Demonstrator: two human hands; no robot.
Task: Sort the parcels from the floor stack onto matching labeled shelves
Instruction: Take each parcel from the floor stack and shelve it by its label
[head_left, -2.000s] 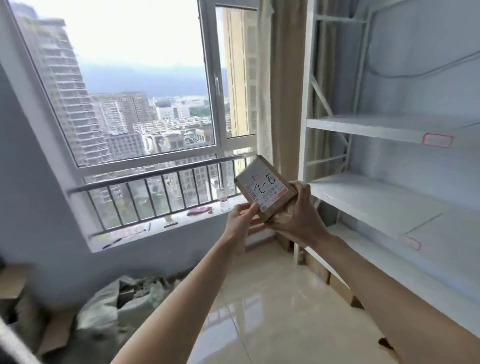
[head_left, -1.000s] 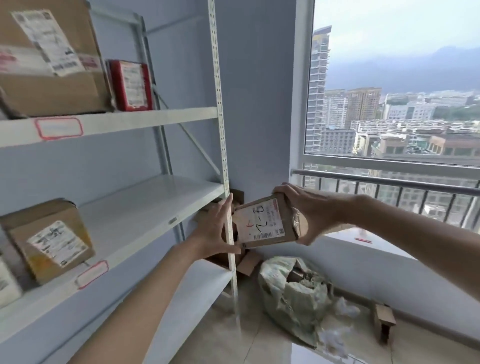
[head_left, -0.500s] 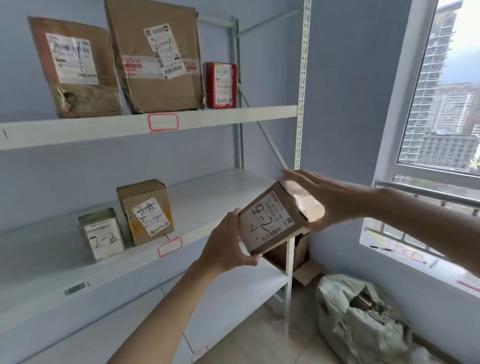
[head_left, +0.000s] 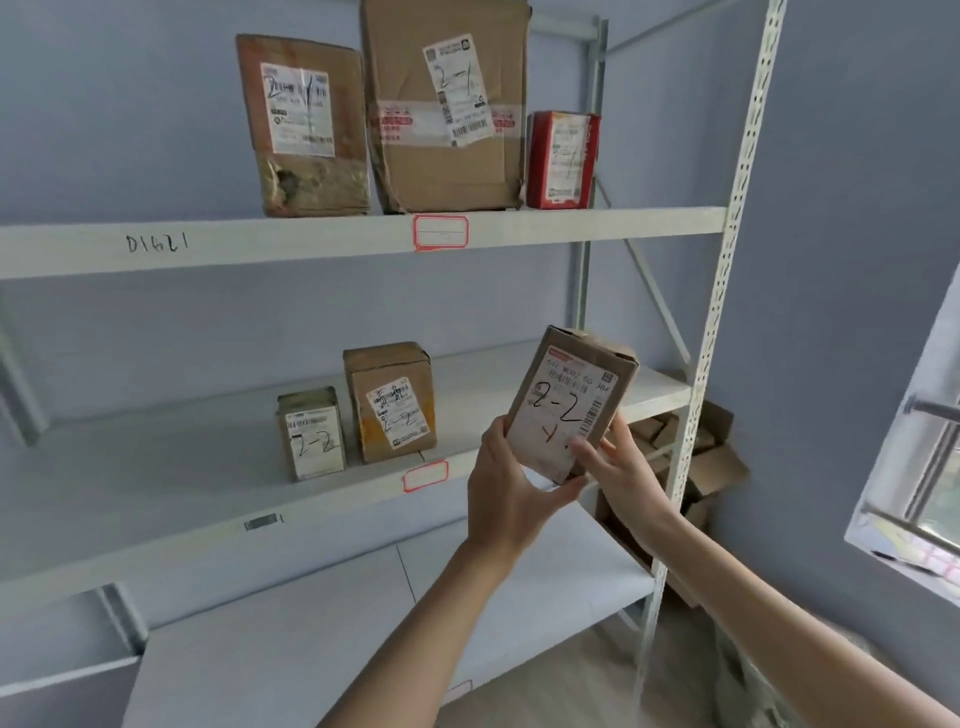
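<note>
Both hands hold a small cardboard parcel marked "2-2" upright in the air, just in front of the middle shelf's front edge. The left hand cups its lower left corner with curled fingers; the right hand pinches its lower right edge.

On that shelf stand two "2-2" boxes.

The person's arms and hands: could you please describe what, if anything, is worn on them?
Both forearms are bare as far as the frame shows: no sleeves, gloves, watch or rings visible on the left hand or right hand.
</note>
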